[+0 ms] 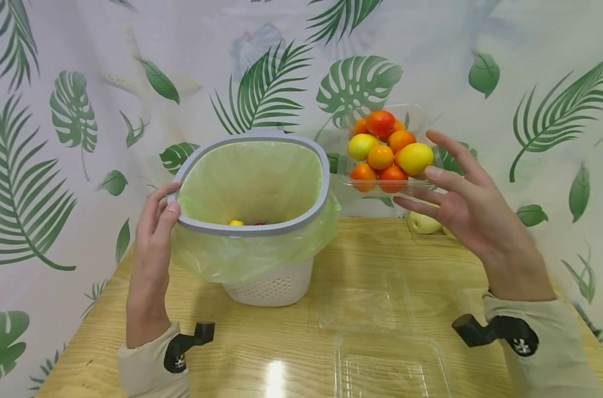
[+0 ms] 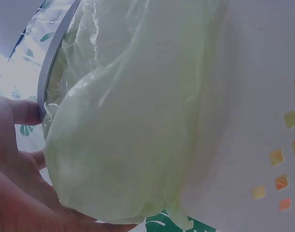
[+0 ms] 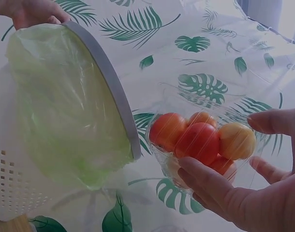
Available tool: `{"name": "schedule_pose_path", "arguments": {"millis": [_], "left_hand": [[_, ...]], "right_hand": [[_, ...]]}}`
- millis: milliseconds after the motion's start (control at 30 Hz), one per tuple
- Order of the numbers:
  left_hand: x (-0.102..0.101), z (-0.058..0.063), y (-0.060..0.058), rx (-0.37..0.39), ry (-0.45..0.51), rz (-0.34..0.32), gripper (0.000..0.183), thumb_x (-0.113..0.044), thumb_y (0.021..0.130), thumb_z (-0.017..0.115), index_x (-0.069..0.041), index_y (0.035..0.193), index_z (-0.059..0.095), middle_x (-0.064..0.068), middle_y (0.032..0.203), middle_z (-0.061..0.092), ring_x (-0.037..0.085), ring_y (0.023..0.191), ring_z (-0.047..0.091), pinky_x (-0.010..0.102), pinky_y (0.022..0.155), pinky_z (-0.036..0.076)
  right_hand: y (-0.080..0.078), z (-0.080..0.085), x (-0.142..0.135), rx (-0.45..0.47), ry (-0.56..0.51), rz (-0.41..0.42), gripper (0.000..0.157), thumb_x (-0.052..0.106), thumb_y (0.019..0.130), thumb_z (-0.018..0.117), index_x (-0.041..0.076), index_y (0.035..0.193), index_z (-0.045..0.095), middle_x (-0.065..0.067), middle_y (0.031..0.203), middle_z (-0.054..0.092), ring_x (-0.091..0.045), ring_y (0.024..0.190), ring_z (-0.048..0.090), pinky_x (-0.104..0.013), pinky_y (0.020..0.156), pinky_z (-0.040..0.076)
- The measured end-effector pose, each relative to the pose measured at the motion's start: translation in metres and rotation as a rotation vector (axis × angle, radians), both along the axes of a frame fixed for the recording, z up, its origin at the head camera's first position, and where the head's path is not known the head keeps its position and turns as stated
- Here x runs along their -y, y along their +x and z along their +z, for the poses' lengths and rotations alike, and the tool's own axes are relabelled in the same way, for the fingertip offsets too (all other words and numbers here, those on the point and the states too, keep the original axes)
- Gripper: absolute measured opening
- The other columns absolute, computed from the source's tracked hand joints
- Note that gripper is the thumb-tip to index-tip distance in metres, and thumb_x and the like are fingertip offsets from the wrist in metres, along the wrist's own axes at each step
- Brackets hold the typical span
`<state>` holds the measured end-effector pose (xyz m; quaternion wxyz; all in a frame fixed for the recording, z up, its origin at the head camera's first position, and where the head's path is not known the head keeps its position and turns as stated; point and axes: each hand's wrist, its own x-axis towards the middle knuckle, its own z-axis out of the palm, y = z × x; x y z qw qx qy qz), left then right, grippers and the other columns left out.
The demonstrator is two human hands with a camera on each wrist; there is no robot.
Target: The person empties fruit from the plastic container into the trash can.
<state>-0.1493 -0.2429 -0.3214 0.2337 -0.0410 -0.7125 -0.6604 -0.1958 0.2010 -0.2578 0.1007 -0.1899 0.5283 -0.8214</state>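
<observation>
My left hand (image 1: pixel 154 232) grips the left side of the grey rim (image 1: pixel 251 228) of a white perforated bin (image 1: pixel 276 284), with thumb and fingers at its edge. A thin green bag (image 1: pixel 241 182) lines the bin and hangs over its outside; a yellow thing (image 1: pixel 236 223) and a bit of red show low inside. To the right, above the table, my right hand (image 1: pixel 472 204) holds a clear plastic box (image 3: pixel 162 159) by its right side, fingers spread around it. Red and orange tomato-like fruits (image 1: pixel 381 157) and yellow lemon-like ones (image 1: pixel 415 159) fill the box, which tilts towards me.
Clear plastic trays (image 1: pixel 391 338) lie on the wooden table (image 1: pixel 231 354) in front of the bin, to its right. Behind my right hand sits a clear box with pale green round fruits (image 1: pixel 424 223). A leaf-patterned sheet (image 1: pixel 147 44) hangs close behind the table.
</observation>
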Motion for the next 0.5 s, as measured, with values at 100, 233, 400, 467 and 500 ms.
{"name": "schedule_pose_path", "arguments": {"millis": [100,233,400,467,500], "left_hand": [[-0.001,0.001,0.001,-0.004,-0.003,0.006,0.037,-0.025,0.107,0.048,-0.013,0.142,0.057,0.012,0.133,0.056,0.024,0.118,0.049,0.042,0.111,0.024],[-0.003,0.002,0.001,-0.015,0.014,0.039,0.036,-0.023,0.107,0.050,-0.010,0.139,0.059,0.011,0.132,0.058,0.023,0.117,0.050,0.041,0.110,0.025],[-0.003,0.001,0.001,-0.014,0.045,0.055,0.034,-0.023,0.106,0.052,-0.010,0.135,0.062,0.014,0.125,0.061,0.025,0.112,0.052,0.043,0.110,0.025],[-0.003,0.001,0.001,-0.017,0.061,0.050,0.034,-0.023,0.106,0.052,-0.010,0.135,0.063,0.014,0.124,0.062,0.026,0.111,0.053,0.043,0.107,0.028],[-0.003,0.001,0.001,-0.020,0.066,0.050,0.034,-0.022,0.106,0.052,-0.010,0.135,0.063,0.015,0.122,0.062,0.026,0.110,0.054,0.042,0.104,0.031]], "right_hand": [[-0.002,0.004,0.004,-0.011,-0.005,0.014,0.058,0.003,0.106,0.048,0.022,0.158,0.032,-0.014,0.159,0.017,-0.038,0.110,0.068,-0.047,0.091,0.055],[-0.004,0.009,0.010,-0.014,-0.001,0.016,0.060,0.002,0.106,0.049,0.022,0.159,0.032,-0.015,0.159,0.016,-0.039,0.109,0.069,-0.047,0.090,0.055],[-0.006,0.015,0.017,0.011,-0.004,0.017,0.062,0.002,0.104,0.053,0.023,0.158,0.033,-0.015,0.161,0.012,-0.040,0.112,0.067,-0.048,0.090,0.055],[-0.006,0.018,0.021,0.011,0.012,0.012,0.063,0.003,0.104,0.055,0.024,0.158,0.033,-0.014,0.161,0.013,-0.039,0.113,0.067,-0.047,0.091,0.055],[-0.006,0.019,0.023,0.013,0.016,0.012,0.063,0.004,0.103,0.055,0.024,0.158,0.033,-0.014,0.161,0.014,-0.039,0.113,0.067,-0.047,0.091,0.055]]}}
